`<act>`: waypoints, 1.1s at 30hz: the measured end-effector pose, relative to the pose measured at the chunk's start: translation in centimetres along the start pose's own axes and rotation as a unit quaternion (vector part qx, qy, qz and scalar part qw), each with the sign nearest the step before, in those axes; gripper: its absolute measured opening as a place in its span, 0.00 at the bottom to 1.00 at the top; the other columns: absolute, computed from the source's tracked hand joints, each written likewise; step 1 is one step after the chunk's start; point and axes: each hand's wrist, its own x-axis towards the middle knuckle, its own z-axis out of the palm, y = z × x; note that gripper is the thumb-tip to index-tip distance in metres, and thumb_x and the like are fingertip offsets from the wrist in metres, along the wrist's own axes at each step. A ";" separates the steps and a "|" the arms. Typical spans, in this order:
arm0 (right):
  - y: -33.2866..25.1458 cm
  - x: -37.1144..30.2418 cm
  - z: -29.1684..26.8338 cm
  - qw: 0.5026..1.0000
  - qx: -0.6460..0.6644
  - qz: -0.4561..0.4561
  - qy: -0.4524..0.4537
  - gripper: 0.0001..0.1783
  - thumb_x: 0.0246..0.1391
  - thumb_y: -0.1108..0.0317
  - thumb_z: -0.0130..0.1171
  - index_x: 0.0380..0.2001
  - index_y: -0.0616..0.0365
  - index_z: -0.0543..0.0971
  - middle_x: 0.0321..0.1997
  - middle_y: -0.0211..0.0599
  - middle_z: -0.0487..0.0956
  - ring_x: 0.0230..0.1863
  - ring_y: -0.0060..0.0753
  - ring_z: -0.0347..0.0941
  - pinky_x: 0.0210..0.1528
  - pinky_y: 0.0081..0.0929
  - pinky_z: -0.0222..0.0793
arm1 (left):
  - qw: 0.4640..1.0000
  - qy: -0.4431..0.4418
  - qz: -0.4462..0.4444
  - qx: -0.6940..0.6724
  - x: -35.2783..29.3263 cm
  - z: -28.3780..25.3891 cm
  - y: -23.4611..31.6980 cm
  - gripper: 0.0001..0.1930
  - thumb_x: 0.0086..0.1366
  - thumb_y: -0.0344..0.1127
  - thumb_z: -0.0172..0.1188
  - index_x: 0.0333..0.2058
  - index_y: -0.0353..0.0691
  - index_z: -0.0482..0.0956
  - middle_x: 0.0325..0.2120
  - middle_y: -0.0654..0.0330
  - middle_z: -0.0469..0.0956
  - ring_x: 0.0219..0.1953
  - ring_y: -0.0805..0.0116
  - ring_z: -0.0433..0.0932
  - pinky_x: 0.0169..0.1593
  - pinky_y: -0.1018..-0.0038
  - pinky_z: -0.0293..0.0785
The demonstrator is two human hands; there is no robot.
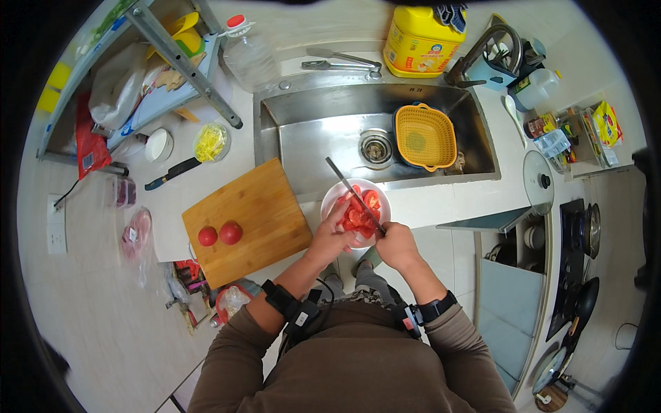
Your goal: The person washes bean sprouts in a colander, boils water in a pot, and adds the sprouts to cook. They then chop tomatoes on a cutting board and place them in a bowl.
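A white bowl (328, 202) full of cut red tomato pieces (370, 199) is in front of the sink, at the counter's front edge. My left hand (334, 233) reaches over its left side, fingers curled against the tomato pieces; its grip is partly hidden. In my right hand (396, 244) is a kitchen knife (339, 172), its blade slanting across the bowl toward the upper left. Left of the bowl lies a wooden cutting board (258, 206), bearing two whole tomatoes (231, 233) near its left side.
Behind the bowl, a steel sink (313, 124) contains a yellow basket (427, 138). Farther left are a dark-handled knife (172, 173), a bowl of yellow shreds (211, 142) and a metal rack (186, 65). A glass lid (538, 182) stands at right, above an open cabinet door (482, 221).
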 end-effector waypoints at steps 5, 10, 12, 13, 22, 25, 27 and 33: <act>0.1 -0.7 -0.7 0.999 -0.020 -0.033 -0.014 0.11 0.47 0.67 0.52 0.26 0.66 0.78 0.27 0.56 0.76 0.34 0.54 0.74 0.39 0.40 0.70 | 0.998 0.016 0.002 0.068 -0.1 -4.6 0.2 0.22 0.57 0.25 0.52 0.52 0.37 0.68 0.41 0.61 0.75 0.27 0.76 0.73 0.25 0.80 0.69; 0.0 -2.1 -1.6 0.997 0.072 -0.040 -0.002 0.12 0.50 0.66 0.54 0.27 0.68 0.77 0.17 0.51 0.74 0.20 0.46 0.72 0.27 0.36 0.66 | 0.692 0.270 0.147 0.653 -3.6 -14.3 1.7 0.13 0.51 0.34 0.59 0.37 0.40 0.75 0.31 0.57 0.75 0.37 0.61 0.74 0.38 0.65 0.70; -0.1 -2.5 -2.0 0.997 0.063 -0.047 0.005 0.12 0.50 0.67 0.53 0.26 0.67 0.77 0.19 0.52 0.74 0.22 0.49 0.72 0.28 0.36 0.67 | 0.639 0.347 0.052 0.684 -4.9 -16.7 1.3 0.19 0.47 0.35 0.61 0.40 0.42 0.73 0.40 0.53 0.71 0.44 0.53 0.69 0.43 0.59 0.68; -0.4 -2.5 -2.1 0.997 0.060 -0.044 0.002 0.11 0.50 0.67 0.53 0.26 0.67 0.77 0.21 0.54 0.75 0.25 0.52 0.72 0.30 0.38 0.68 | 0.637 0.344 0.025 0.689 -5.4 -17.4 0.8 0.19 0.47 0.34 0.61 0.41 0.41 0.72 0.41 0.53 0.69 0.45 0.52 0.69 0.43 0.60 0.68; -1.7 -3.3 -2.7 0.995 0.071 -0.068 0.016 0.11 0.51 0.67 0.54 0.28 0.67 0.77 0.17 0.49 0.74 0.18 0.42 0.70 0.25 0.32 0.66 | 0.883 0.288 0.050 0.366 -4.9 -16.3 1.7 0.31 0.44 0.29 0.66 0.49 0.40 0.66 0.42 0.55 0.71 0.44 0.58 0.71 0.48 0.68 0.70; -2.1 -3.2 -2.2 0.991 0.096 -0.095 0.025 0.10 0.51 0.68 0.54 0.29 0.66 0.77 0.19 0.50 0.74 0.21 0.45 0.70 0.27 0.33 0.67 | 0.994 0.072 0.081 -0.030 -3.6 -10.7 2.7 0.32 0.48 0.27 0.65 0.53 0.41 0.63 0.46 0.57 0.70 0.46 0.67 0.71 0.48 0.73 0.70; -2.2 -3.2 -1.8 0.988 0.130 -0.085 0.018 0.09 0.50 0.69 0.54 0.30 0.65 0.77 0.24 0.56 0.75 0.29 0.56 0.73 0.31 0.38 0.69 | 0.991 -0.003 0.060 -0.116 -2.6 -6.9 3.3 0.33 0.50 0.22 0.62 0.55 0.42 0.61 0.47 0.57 0.68 0.46 0.67 0.71 0.49 0.73 0.70; -1.8 -3.6 -1.8 0.978 0.047 -0.192 0.070 0.08 0.46 0.72 0.55 0.31 0.63 0.75 0.21 0.50 0.75 0.23 0.48 0.73 0.28 0.35 0.69 | 0.992 -0.070 0.021 -0.100 -1.0 -1.7 3.3 0.35 0.53 0.19 0.57 0.60 0.40 0.55 0.48 0.58 0.68 0.49 0.69 0.69 0.52 0.72 0.70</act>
